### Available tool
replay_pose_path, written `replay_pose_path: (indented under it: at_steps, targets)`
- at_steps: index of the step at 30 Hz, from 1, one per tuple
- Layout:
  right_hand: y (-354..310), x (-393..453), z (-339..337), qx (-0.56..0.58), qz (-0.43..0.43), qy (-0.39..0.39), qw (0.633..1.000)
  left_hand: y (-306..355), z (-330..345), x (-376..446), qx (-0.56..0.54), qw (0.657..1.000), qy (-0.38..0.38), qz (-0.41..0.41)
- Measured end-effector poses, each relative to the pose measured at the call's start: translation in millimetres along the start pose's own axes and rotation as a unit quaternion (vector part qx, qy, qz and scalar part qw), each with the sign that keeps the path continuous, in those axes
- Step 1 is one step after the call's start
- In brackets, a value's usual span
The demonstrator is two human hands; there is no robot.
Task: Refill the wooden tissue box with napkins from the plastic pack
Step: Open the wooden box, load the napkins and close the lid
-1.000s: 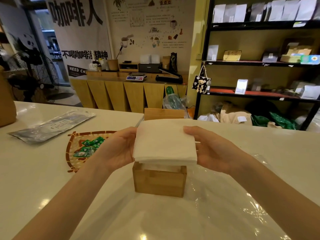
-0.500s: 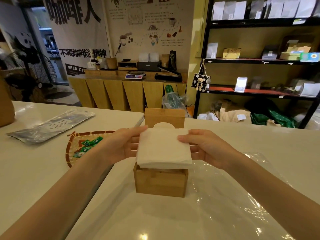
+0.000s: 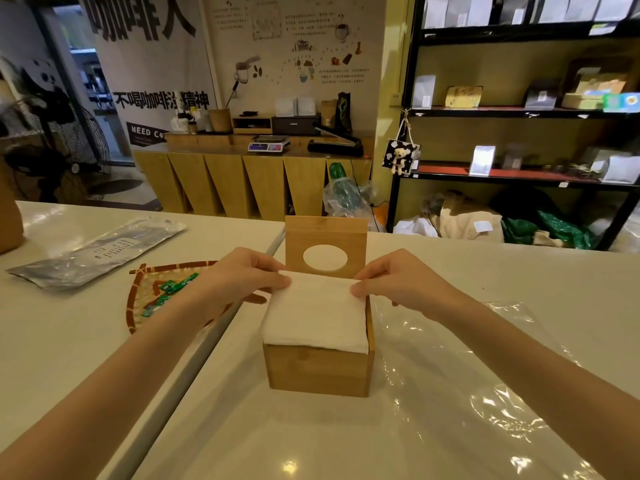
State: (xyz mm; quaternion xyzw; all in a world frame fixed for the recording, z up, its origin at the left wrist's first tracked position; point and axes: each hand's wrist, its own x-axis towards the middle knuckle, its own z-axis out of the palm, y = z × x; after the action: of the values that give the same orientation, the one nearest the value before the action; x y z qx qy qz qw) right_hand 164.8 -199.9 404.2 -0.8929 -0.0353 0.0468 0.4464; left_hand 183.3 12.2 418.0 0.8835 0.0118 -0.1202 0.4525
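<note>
Seating the napkins (image 3: 315,313) in the box (image 3: 320,370)

We are pinching the stack's far corners, left hand (image 3: 239,275) and right hand (image 3: 391,282) level; it is sitting proud of the rim, straight below both grips, lid (image 3: 325,237) upright behind.

A wooden tissue box (image 3: 320,370) stands on the white counter (image 3: 69,341), its hinged lid (image 3: 325,245) raised upright at the far side, an oval hole cut through it. A white napkin stack (image 3: 315,317) sits in the open top, rising above the rim. The left hand (image 3: 242,275) and right hand (image 3: 394,282) pinch the stack's far corners. Clear plastic wrap (image 3: 467,393) lies crumpled right of the box, toward the counter's near edge. A woven tray (image 3: 152,292) with green packets lies to the left, a silver foil pouch (image 3: 93,252) beyond it.
</note>
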Motion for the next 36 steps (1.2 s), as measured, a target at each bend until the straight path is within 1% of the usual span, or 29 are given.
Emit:
replay_pose_path:
  at_steps: [4,10,15,19,22,27,32,36]
  targets:
    - [1,4,1,-0.019,-0.008,0.006,1.000,1,2,6,0.091,0.995,0.023,0.019]
    - [1,8,2,-0.076,-0.046,0.027,0.996,-1,7,10,0.160,0.984,0.040,0.069]
    - [1,6,11,-0.165,-0.092,0.046,0.981,0,17,5,0.281,0.950,0.063,0.119]
    - [0,4,16,-0.290,-0.136,0.076,0.944,1,23,-1,0.368,0.915,0.082,0.144]
    - [-1,3,22,-0.367,-0.128,0.078,0.918,2,29,-2,0.422,0.891,0.098,0.135]
    - [-2,4,29,-0.435,-0.109,0.067,0.891,-1,41,-2,0.451,0.876,0.127,0.110]
    - [5,6,35,-0.432,-0.098,0.055,0.895,-7,54,2,0.477,0.865,0.128,0.091]
    - [3,4,36,-0.428,-0.079,0.052,0.899,-8,58,4,0.492,0.852,0.149,0.097]
